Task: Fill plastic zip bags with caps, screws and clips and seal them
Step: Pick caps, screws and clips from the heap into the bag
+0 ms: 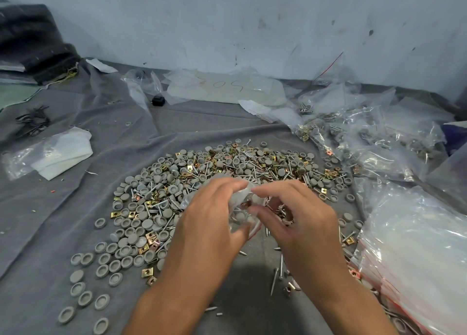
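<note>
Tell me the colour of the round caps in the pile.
Grey. The round caps show best in the head view, among brass-coloured clips and silver screws.

Matt grey plastic caps (131,238), shiny metal screws (275,280) and glossy clear plastic bags (417,246) on rough grey cloth (63,208)

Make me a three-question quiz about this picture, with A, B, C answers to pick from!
1. Where is the stack of empty zip bags?
A. by the right hand
B. on the wall
C. under the pile

2. What colour are the round caps?
A. red
B. grey
C. blue

3. What are the hands doing?
A. resting flat
B. waving
C. holding a small bag

Answers: 1 A, the stack lies beside the right hand. 2 B, the caps are all grey. 3 C, the left hand and the right hand pinch a small clear bag between them.
</note>
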A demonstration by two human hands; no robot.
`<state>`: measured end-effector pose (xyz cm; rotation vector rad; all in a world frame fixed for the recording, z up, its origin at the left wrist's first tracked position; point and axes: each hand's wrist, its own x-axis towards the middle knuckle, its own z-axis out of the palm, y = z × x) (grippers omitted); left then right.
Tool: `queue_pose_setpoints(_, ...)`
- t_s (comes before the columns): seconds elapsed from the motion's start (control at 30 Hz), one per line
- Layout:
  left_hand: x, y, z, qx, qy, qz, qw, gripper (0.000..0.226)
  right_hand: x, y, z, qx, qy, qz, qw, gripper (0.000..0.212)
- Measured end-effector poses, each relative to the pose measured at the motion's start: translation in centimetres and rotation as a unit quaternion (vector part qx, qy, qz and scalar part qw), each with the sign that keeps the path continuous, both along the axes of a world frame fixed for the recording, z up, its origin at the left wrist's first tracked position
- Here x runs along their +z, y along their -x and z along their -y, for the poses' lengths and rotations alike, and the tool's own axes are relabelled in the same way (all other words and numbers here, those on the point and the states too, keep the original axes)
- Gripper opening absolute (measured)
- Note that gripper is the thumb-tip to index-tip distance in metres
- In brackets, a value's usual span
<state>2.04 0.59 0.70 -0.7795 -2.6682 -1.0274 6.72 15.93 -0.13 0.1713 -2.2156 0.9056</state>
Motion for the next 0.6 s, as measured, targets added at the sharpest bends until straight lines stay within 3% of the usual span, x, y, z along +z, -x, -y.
queue_pose_setpoints(0.17,-0.02,0.27,0.15,0.011,0.001,-0.002,1.000,0.067,0.58,-0.54,-0.21,-0.001,0.166,-0.011,0.986,0.030)
queue_pose_setpoints(0.37,0.07,-0.07,0.03,0.007,0.004,-0.006,1.000,0.067,0.50,-0.45,-0.15,0.070,0.191,-0.002,0.979,0.028)
queue_pose_setpoints(0.6,0.34,0.00,0.02,0.004,-0.021,-0.008,1.000,0.062,0.39,-0.10,0.07,0.062,0.104,0.032,0.992,0.023)
